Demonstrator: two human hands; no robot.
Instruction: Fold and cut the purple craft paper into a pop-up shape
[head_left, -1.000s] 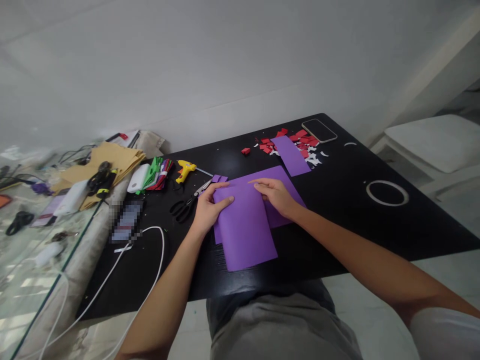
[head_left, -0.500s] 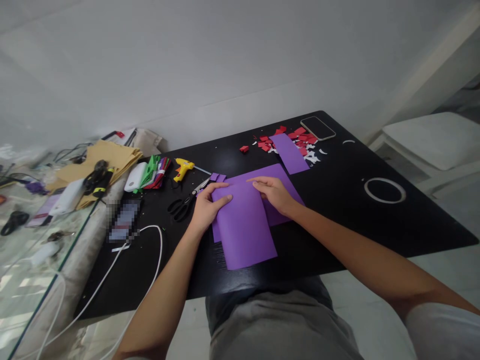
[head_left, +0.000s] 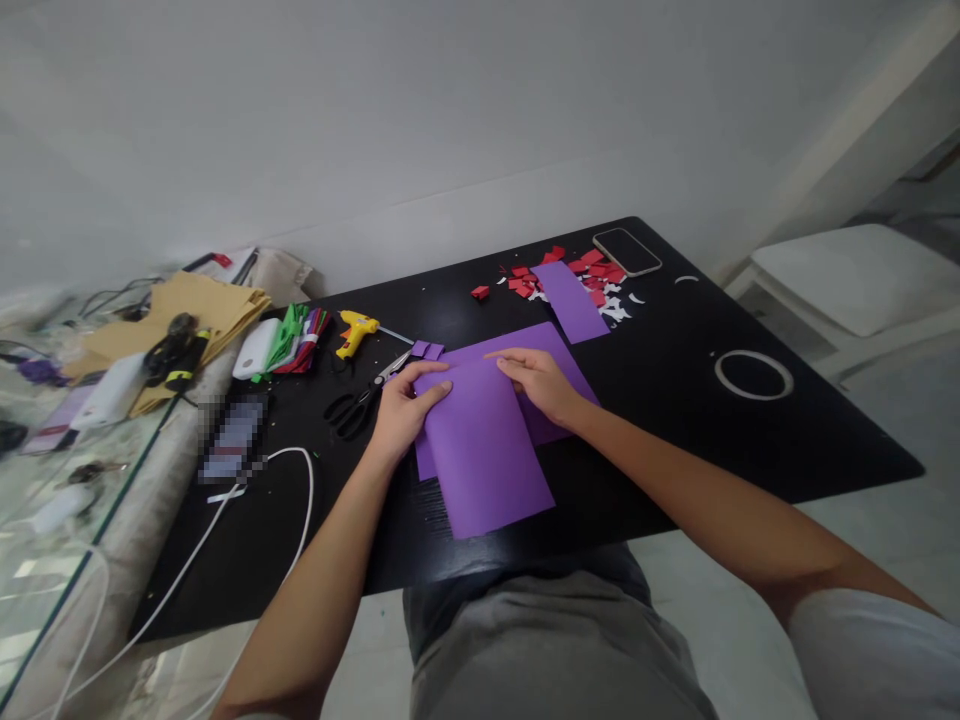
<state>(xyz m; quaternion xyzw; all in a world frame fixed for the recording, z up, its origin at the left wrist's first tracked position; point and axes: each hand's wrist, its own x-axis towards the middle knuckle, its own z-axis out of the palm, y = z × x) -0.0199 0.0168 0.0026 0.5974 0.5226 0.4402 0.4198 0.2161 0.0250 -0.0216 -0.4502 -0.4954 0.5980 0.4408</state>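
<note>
A purple sheet of paper (head_left: 491,455) lies at an angle over a larger purple sheet (head_left: 551,345) on the black table. My left hand (head_left: 405,408) grips the upper sheet's top left corner, thumb on top and fingers along the far edge. At its top right corner, my right hand (head_left: 541,385) pinches the same sheet between thumb and fingers. Black-handled scissors (head_left: 352,410) rest left of my left hand, partly behind it. Small purple paper pieces (head_left: 427,350) sit just beyond that hand. A purple strip (head_left: 571,302) lies farther back on the right.
Red and white paper scraps (head_left: 592,270) surround the strip, near a phone (head_left: 628,252). A yellow glue gun (head_left: 356,332) is at the back left. A white cable (head_left: 307,500) loops over the table's left side. A white ring (head_left: 754,375) lies on the right.
The view has shifted slightly, so the table's things appear a little farther left. Both hands keep hold of the upper purple sheet in nearly the same pose.
</note>
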